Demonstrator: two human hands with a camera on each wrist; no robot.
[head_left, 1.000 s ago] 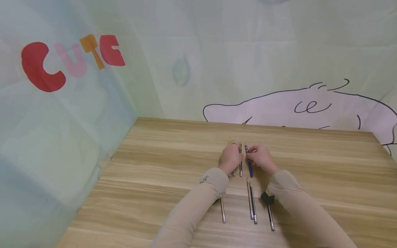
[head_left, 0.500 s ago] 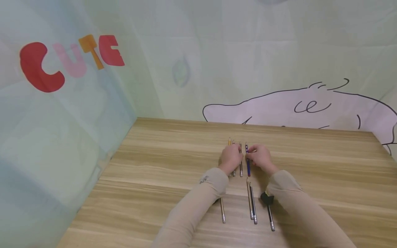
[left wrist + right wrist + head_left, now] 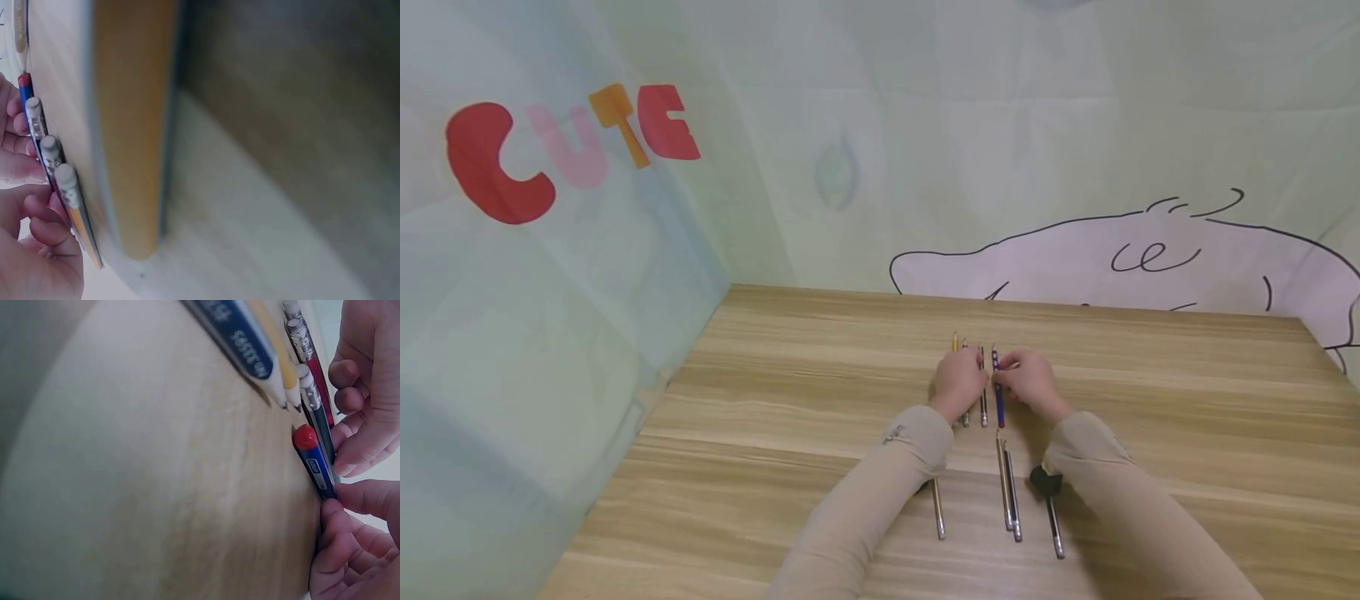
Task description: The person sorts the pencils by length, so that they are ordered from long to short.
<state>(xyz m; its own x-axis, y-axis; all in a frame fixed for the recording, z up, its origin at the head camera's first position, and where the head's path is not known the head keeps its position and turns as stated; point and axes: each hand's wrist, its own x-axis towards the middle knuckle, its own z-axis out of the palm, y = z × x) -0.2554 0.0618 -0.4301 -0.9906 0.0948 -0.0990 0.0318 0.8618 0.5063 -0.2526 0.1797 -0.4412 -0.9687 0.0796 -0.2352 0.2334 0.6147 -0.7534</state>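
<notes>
In the head view, my left hand (image 3: 958,383) lies over a row of pencils, its thumb and fingers around a black pencil (image 3: 984,410). Just left of that are a yellow pencil (image 3: 955,340) and a red-and-dark pencil (image 3: 966,419), partly hidden under the hand. My right hand (image 3: 1028,381) pinches a blue pencil (image 3: 1000,410) between thumb and fingers. It stands nearly parallel to the black one, a small gap apart. The blue pencil's red end (image 3: 305,437) shows in the right wrist view, near the white erasers of the others.
Nearer on the wooden table (image 3: 760,400) lie two pencils side by side, one tan (image 3: 1003,483) and one dark blue (image 3: 1013,500). Another tan pencil (image 3: 938,510) is by the left forearm, and a dark pencil (image 3: 1055,527) by the right sleeve. Fabric walls stand behind and left.
The blue pencil has turned from a slant to nearly straight, its near end shifting left toward the black pencil. My left hand has stayed in place.
</notes>
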